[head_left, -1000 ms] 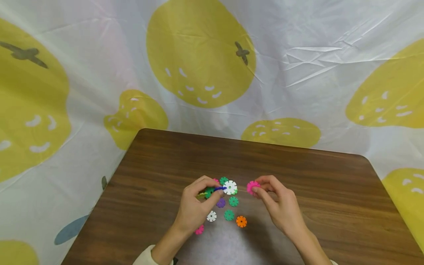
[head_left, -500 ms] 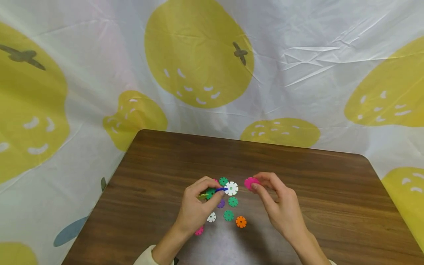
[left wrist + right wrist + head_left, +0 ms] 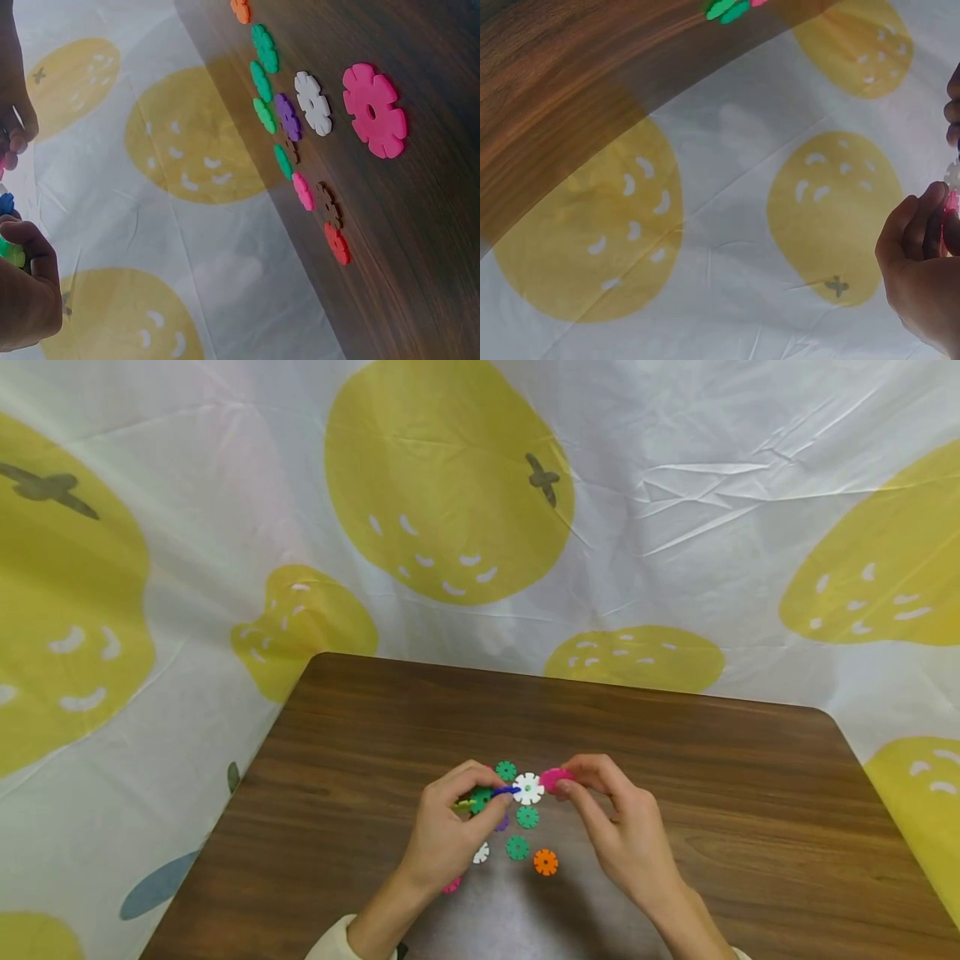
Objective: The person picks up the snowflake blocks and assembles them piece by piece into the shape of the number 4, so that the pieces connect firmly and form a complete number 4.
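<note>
Over a brown table point(image 3: 757, 802), left hand point(image 3: 452, 818) pinching blue disc point(image 3: 507, 790), right hand point(image 3: 622, 827) pinching pink disc point(image 3: 553, 780), white disc point(image 3: 535, 793) between.

smooth plastic discs point(image 3: 553, 779), wood-grained tabletop point(image 3: 750, 785)

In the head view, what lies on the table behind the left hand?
Parts of a purple disc, a white disc and a pink disc show; the left hand and wrist hide the rest.

It was a sheeted-off nook, room type unclear: fruit-print fabric point(image 3: 675, 568) hung from nine clockwise to three o'clock, a wood-grain table point(image 3: 420, 710) at six.
</note>
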Demonstrator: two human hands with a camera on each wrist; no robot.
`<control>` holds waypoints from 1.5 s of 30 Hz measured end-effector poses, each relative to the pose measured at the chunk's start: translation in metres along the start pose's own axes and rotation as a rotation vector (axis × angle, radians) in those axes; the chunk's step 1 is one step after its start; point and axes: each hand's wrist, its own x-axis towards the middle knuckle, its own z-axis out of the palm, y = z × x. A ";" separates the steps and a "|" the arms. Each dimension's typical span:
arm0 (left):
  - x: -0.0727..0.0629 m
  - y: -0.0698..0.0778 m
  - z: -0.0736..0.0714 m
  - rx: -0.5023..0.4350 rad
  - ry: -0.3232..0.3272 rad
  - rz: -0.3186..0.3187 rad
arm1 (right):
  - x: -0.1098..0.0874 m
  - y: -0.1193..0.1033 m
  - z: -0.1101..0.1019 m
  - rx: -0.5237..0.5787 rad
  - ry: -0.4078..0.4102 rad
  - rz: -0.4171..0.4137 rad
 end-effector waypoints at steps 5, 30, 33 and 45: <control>0.000 0.001 0.001 -0.007 0.000 0.000 | -0.001 0.000 0.002 -0.013 0.006 -0.012; 0.004 0.006 -0.003 0.006 -0.059 0.022 | -0.003 0.008 0.003 0.100 -0.088 0.025; 0.003 0.004 -0.004 0.008 -0.062 0.039 | -0.002 0.007 0.003 0.094 -0.099 0.025; 0.005 0.007 -0.009 0.065 -0.125 0.043 | -0.001 0.006 0.001 0.144 -0.080 0.036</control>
